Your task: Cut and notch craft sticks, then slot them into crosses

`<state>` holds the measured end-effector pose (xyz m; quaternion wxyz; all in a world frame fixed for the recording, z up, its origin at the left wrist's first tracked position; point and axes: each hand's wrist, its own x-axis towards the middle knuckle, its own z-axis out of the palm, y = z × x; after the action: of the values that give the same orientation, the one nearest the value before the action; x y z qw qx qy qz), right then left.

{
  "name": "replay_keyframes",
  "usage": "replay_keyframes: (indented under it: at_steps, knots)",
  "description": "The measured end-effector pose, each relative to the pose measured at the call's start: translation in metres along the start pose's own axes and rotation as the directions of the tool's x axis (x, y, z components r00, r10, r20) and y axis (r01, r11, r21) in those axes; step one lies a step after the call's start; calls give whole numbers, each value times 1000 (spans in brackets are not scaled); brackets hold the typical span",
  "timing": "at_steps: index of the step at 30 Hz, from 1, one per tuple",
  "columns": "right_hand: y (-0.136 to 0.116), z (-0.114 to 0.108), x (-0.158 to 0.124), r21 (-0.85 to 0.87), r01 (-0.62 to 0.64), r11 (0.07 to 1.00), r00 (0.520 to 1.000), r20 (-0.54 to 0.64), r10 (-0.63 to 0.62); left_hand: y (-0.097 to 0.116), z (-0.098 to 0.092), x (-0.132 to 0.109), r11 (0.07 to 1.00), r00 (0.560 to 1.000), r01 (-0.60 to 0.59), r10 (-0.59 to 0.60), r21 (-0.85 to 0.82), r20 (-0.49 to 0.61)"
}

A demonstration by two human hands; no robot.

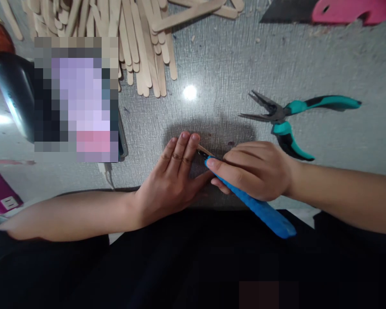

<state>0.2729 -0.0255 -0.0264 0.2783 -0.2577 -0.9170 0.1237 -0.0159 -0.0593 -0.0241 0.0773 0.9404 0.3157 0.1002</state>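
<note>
My left hand [175,171] lies flat on the grey table [244,64], fingers together and stretched out, pressing down a wooden stick [205,150] whose end pokes out past the fingertips. My right hand [257,169] is closed round a blue-handled tool [260,208], a knife or cutter by its look. The tool's tip meets the stick right beside my left fingertips. The blue handle sticks out toward my body.
A pile of several wooden sticks [131,38] lies at the back left. Teal-handled pliers [286,118] rest open at the right. A pink-handled tool [341,10] is at the far right. A blurred-out phone [77,98] and a magenta object [0,193] sit left.
</note>
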Motion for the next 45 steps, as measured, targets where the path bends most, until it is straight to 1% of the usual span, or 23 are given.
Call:
replay_keyframes:
  at_steps: [6, 9, 13, 17, 19, 23, 28, 33, 38, 45]
  knots:
    - [-1, 2, 1, -19, -24, 1000, 999, -31, 23, -1, -3, 2, 1000, 1000, -21, 20, 14, 11]
    - [2, -1, 5, -9, -11, 1000, 1000, -16, 10, 0, -2, 2, 1000, 1000, -16, 16, 15, 4]
    - [5, -6, 11, 30, 16, 999, 999, 35, -17, 0, -2, 2, 1000, 1000, -5, 5, 6, -15]
    - [4, -6, 11, 45, -15, 999, 1000, 25, 14, 0, -4, 2, 1000, 1000, -4, 4, -7, 9]
    - [3, -6, 10, 50, -22, 998, 999, 44, 20, 0, -4, 2, 1000, 1000, 11, -10, -14, 18]
    - [4, -10, 12, 44, 12, 999, 996, 90, -16, 1, -5, 3, 1000, 1000, 12, -13, 6, 23]
    - [4, -12, 14, 61, -5, 998, 997, 79, 0, 4, -8, 5, 999, 1000, 7, -8, 38, 17]
    - [1, -9, 14, 62, 4, 998, 999, 37, -6, 4, -13, 6, 999, 998, -1, -3, 52, 64]
    - [1, -12, 15, 53, -8, 999, 997, 81, 4, 2, -18, 9, 993, 993, -44, 32, 106, 117]
    - [3, -16, 16, 57, 20, 998, 993, 114, -26, 5, -16, 7, 998, 994, -7, 0, 68, 105]
